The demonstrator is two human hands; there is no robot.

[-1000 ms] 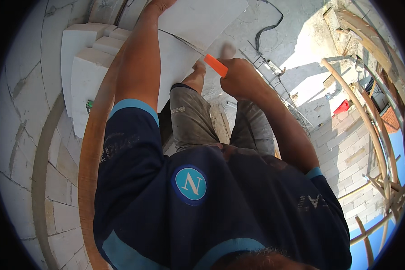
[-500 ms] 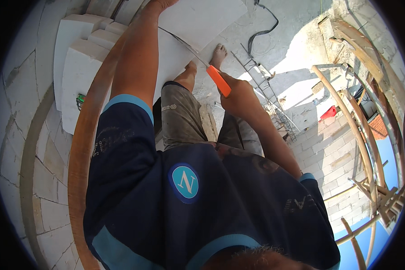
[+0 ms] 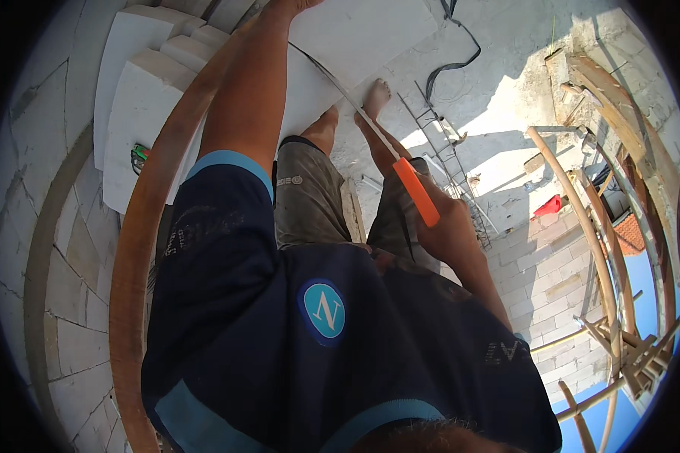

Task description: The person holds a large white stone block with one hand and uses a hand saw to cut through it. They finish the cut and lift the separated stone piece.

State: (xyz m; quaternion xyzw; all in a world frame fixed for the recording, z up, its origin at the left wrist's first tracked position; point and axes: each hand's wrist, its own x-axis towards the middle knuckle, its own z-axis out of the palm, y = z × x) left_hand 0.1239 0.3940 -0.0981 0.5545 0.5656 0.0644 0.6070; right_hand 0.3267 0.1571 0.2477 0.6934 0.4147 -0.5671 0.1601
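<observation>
My right hand (image 3: 442,226) grips the orange handle (image 3: 415,191) of a saw, low beside my right thigh. The saw's thin blade (image 3: 370,124) slants up and left to a large white block (image 3: 355,30). At the top edge, my left hand (image 3: 298,6) rests on or by that block; its fingers are mostly hidden. My bare right foot (image 3: 378,94) and left leg (image 3: 321,132) show below the block. A long wooden beam (image 3: 132,302) runs just left of my left arm.
Stacked white blocks (image 3: 147,106), with a green object (image 3: 140,157), stand left by a block wall (image 3: 68,287). Rightward lie a rebar cage (image 3: 453,174), black cable (image 3: 468,53) and red object (image 3: 548,205). Curved-looking timber poles (image 3: 582,219) stand at the far right.
My right hand and the saw have moved down and right, toward my body, showing more of the blade. My left hand has stayed at the top, shifting slightly right in view.
</observation>
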